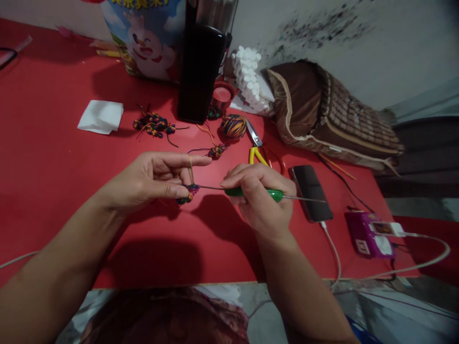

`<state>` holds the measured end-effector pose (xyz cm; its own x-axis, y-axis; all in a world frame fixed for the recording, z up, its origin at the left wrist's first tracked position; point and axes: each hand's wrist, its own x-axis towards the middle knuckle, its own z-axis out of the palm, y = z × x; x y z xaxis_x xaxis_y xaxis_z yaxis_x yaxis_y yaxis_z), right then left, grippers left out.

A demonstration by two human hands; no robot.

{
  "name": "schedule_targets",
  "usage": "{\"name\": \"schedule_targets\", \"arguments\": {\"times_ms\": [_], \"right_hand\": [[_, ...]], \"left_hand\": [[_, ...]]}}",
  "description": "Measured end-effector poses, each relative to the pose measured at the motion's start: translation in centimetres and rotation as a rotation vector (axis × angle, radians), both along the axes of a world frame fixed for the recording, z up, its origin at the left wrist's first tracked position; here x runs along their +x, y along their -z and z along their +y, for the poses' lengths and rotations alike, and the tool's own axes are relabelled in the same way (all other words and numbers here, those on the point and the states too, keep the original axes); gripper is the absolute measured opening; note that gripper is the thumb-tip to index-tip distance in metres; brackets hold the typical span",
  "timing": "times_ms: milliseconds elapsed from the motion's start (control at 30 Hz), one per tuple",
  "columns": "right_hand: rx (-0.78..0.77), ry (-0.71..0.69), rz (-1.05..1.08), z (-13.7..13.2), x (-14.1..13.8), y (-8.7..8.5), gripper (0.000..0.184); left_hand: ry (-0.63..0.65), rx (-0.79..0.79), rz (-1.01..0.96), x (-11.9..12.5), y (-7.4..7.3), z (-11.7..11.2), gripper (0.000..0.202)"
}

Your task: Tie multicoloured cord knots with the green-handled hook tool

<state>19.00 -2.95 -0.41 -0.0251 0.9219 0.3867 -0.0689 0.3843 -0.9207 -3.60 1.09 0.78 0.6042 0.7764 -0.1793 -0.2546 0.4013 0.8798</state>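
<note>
Between the thumb and fingers of my left hand (154, 179) is a small multicoloured crochet piece (186, 195). A strand of yarn (191, 167) runs from it up over my outstretched index finger. My right hand (263, 196) is closed around the green handle of a crochet hook (234, 191). The hook's thin metal shaft reaches left to the piece, where its tip is hidden or too small to make out. Just beyond my hands lie a small knotted yarn bundle (216, 152) and a multicoloured yarn ball (234, 126).
Scissors (256, 150) with yellow and red handles lie beyond my right hand. A charging phone (311, 193) and a purple box (367, 236) are to the right. Behind stand a black phone (201, 76), a printed bag (150, 43) and a brown plaid bag (337, 110). Finished-looking crochet pieces (154, 125) lie beside folded white paper (100, 116).
</note>
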Motion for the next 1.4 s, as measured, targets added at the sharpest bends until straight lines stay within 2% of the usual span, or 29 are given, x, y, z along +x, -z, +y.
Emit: {"name": "schedule_targets", "arguments": {"times_ms": [300,433,567,700,867,1067,1400], "right_hand": [[-0.203,-0.092,0.233,0.5,-0.9,0.9,0.031],[-0.376,-0.140,0.379,0.8,-2.4,1.0,0.038],[-0.454,-0.074,0.466,1.0,-3.3,1.0,0.043],[-0.463,-0.006,0.431,1.1,-3.5,1.2,0.047],[-0.398,-0.012,0.398,0.9,-3.4,1.7,0.039],[-0.380,-0.043,0.307,0.6,-3.0,1.8,0.032],[-0.326,-0.080,0.285,0.3,-2.4,1.6,0.022]], "left_hand": [[-0.048,0.053,0.033,0.4,0.2,-0.4,0.047],[-0.248,0.130,0.062,1.5,0.2,-1.2,0.053],[-0.397,0.127,0.113,2.8,0.0,-1.8,0.054],[-0.462,0.160,0.138,3.2,0.0,-2.0,0.053],[-0.503,0.154,0.156,3.1,0.1,-2.1,0.048],[-0.454,0.151,0.153,2.9,0.5,-2.1,0.056],[-0.417,0.143,0.050,2.7,0.5,-1.9,0.053]]}}
